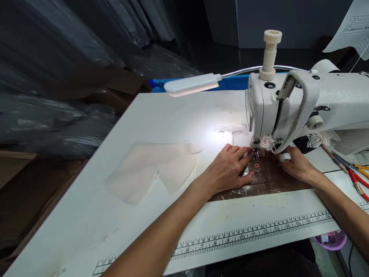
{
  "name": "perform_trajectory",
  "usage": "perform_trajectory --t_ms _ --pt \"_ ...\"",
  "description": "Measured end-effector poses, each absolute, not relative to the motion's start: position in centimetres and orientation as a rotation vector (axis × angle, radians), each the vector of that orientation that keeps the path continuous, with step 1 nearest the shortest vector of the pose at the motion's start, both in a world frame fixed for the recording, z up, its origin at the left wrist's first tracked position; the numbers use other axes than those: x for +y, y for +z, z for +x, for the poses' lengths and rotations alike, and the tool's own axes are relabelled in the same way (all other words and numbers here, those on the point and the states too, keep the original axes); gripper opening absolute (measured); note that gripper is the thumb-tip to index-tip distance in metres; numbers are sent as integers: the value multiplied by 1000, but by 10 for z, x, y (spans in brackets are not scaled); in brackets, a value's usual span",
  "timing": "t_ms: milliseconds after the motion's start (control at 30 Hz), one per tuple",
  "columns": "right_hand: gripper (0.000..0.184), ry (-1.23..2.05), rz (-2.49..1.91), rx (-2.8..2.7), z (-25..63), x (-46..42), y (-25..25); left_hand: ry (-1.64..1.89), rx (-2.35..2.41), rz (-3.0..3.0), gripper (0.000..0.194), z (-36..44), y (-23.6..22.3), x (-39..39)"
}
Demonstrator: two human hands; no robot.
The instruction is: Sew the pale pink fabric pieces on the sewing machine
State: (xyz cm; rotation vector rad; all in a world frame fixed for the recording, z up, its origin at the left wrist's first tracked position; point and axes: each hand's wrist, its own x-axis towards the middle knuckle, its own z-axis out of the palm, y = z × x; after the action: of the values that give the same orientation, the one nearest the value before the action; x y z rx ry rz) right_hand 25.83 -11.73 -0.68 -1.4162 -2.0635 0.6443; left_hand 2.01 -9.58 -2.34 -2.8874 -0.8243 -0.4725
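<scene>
My left hand (233, 167) lies on the brown plate (268, 181) of a white sewing machine (291, 100). Its fingers reach forward to the left side of the presser foot (257, 153), and the thumb is spread away from them. On the other side of the foot, my right hand (295, 165) is bent inward, its fingertips hidden behind the machine's white knob (285, 157). Whatever lies under the fingertips is too small or too hidden to make out. Left of my hands, a pale, sheer cut fabric piece (155, 165) lies flat on the white table (127, 231).
A lamp (193, 84) lights the needle area. Red-handled pliers or snips (356, 182) and yellow-handled scissors (350, 165) lie at right, near gathered lace (319, 138). A printed ruler (245, 236) runs along the front edge. Below hangs a purple basket (336, 244).
</scene>
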Motion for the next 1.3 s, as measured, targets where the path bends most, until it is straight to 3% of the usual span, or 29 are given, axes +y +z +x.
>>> perform_trajectory --t_ms 367,633,900,1067,1200,1300 --pt "26 758 -1481 -1928 255 -133 -6 -565 -905 -2866 38 22 -28 -97" --pt "33 793 -1531 -1849 259 -129 -12 -610 -1072 -3075 43 23 -24 -96" --pt "20 651 -1450 -1911 251 -137 -10 -559 -1124 -3069 40 24 -15 -93" --pt "14 556 -1401 -1948 250 -138 -20 -533 -1142 -2970 14 21 -4 -50" --pt "16 557 -1454 -1934 249 -137 -26 -596 -1498 -2906 11 21 -1 12" --pt "19 561 -1456 -1940 249 -136 -28 -669 -1630 -2875 19 21 -8 47"
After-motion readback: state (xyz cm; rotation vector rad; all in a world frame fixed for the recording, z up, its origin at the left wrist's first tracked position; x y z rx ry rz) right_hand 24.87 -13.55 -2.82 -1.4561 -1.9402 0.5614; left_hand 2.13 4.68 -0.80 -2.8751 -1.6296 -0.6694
